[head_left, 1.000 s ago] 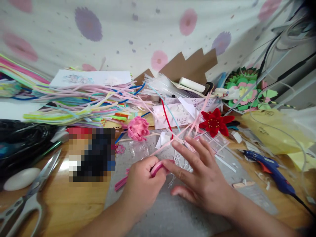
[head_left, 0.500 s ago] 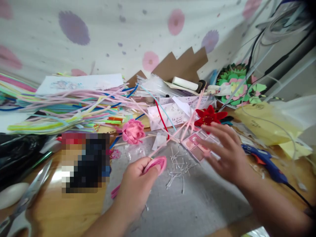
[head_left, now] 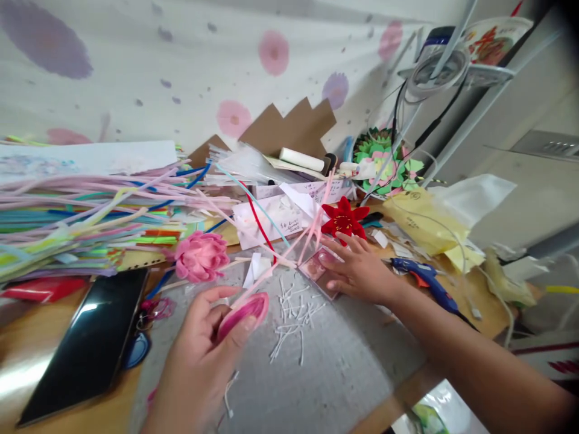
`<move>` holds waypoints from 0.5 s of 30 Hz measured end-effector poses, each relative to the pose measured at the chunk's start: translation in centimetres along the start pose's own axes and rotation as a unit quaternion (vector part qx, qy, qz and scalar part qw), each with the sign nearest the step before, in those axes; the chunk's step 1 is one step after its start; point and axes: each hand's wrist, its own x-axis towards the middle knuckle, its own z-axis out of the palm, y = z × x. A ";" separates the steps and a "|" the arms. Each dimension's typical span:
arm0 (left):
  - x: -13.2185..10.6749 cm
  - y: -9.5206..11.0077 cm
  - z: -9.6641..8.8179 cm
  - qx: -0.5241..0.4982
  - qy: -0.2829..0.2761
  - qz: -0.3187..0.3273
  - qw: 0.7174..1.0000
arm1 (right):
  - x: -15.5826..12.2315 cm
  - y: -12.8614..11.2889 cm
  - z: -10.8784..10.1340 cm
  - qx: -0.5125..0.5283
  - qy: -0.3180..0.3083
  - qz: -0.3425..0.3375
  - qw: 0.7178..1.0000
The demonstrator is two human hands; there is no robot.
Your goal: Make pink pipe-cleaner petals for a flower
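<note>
The right hand (head_left: 364, 271) has been moved off the pink petal (head_left: 244, 314) to the palette (head_left: 313, 265) before the red flower (head_left: 344, 218), fingers spread, so the petal, nearer and left of that flower, is pinched by the left hand (head_left: 201, 343) alone.

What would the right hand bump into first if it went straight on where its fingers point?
Probably the flat pinkish case: the right hand is right over its edge, though whether they touch is unclear. If it passes above, the pale pink strips beyond look next.
</note>
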 end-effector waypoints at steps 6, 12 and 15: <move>-0.4 -0.9 -0.3 0.003 -0.004 0.041 0.999 | -0.4 -6.0 -3.1 0.159 0.216 -0.007 0.963; -0.7 -1.7 -0.4 0.063 0.044 0.113 0.991 | 0.3 -13.2 -4.5 0.096 0.244 -0.081 0.962; -0.8 -1.7 -0.6 0.092 0.057 0.148 0.983 | 0.5 -13.5 -4.3 0.074 0.237 -0.099 0.964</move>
